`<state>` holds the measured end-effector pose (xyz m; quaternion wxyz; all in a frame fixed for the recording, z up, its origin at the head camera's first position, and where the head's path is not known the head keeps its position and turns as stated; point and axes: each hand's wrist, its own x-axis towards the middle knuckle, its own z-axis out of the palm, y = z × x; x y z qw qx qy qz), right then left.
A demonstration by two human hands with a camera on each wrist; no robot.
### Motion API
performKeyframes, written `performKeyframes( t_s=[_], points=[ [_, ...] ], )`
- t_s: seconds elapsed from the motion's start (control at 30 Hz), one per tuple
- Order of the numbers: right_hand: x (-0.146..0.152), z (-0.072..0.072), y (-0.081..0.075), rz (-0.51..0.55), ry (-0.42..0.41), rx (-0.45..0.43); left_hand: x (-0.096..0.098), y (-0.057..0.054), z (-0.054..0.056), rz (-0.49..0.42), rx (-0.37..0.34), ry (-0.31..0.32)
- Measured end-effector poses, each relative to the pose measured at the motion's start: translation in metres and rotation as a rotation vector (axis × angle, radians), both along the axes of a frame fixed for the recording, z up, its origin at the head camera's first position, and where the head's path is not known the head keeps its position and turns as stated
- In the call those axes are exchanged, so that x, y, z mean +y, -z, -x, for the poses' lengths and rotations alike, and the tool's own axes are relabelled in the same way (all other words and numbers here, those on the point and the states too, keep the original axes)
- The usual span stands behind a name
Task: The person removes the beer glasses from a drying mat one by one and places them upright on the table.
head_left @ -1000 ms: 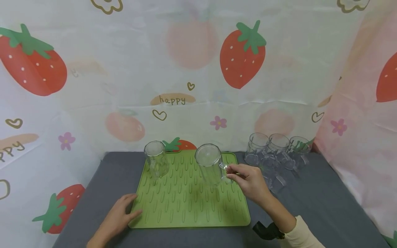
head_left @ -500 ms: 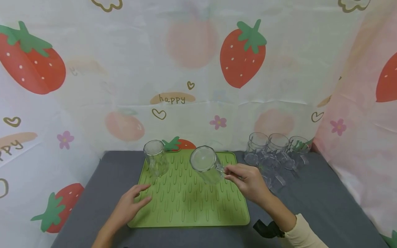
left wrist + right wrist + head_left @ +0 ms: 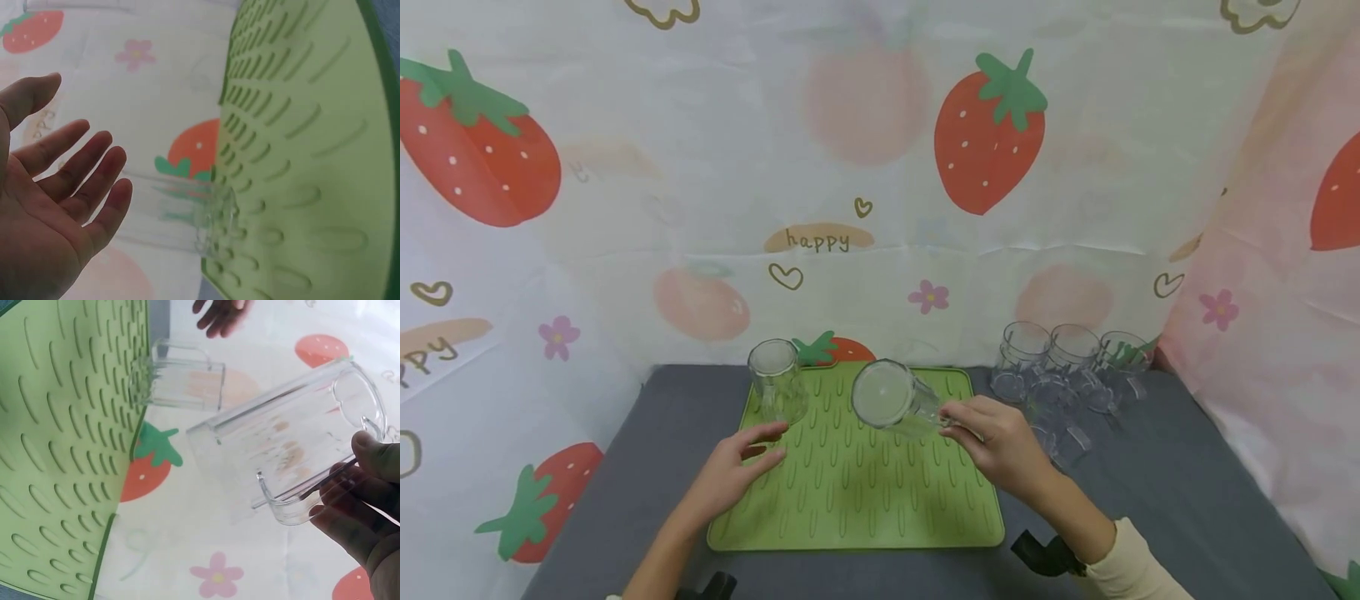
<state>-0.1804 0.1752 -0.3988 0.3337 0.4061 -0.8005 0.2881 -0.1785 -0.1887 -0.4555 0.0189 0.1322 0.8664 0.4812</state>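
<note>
A clear glass mug (image 3: 883, 396) is held tilted above the green ridged mat (image 3: 865, 508), its round end facing left and toward the head camera. My right hand (image 3: 1000, 442) pinches its handle (image 3: 294, 509) between thumb and fingers. To the left, my left hand (image 3: 733, 467) hangs over the mat's left side, fingers spread and nothing in its grasp. Another clear mug (image 3: 778, 387) stands on the mat's back left part, just beyond the left fingertips in the head view. The left wrist view shows the left palm (image 3: 47, 225) with that mug behind it.
Several clear mugs (image 3: 1060, 375) stand grouped at the back right of the dark grey tabletop (image 3: 1180, 508), close to the mat. Behind the table hangs a white curtain (image 3: 850, 183) with strawberry prints, which also bounds the left and right sides.
The held mug has tipped further over, its round end swinging left and down. My left hand has moved forward and right from the mat's edge; the right hand has barely shifted.
</note>
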Motion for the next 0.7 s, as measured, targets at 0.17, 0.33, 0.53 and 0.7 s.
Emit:
performKeyframes(
  t_s=[0.17,0.33,0.53,0.7],
  points=[
    [-0.002,0.001,0.002,-0.013,-0.039,0.067,0.010,-0.010,0.007,-0.058,-0.072,0.059],
    [-0.004,0.001,0.003,-0.028,-0.057,0.123,0.022,-0.019,0.016,-0.080,-0.091,0.116],
    [-0.006,-0.002,0.002,-0.060,-0.058,0.164,0.040,-0.027,0.025,-0.222,-0.164,0.162],
    [-0.010,-0.003,0.002,-0.076,-0.067,0.191,0.050,-0.033,0.034,-0.317,-0.253,0.184]
  ],
)
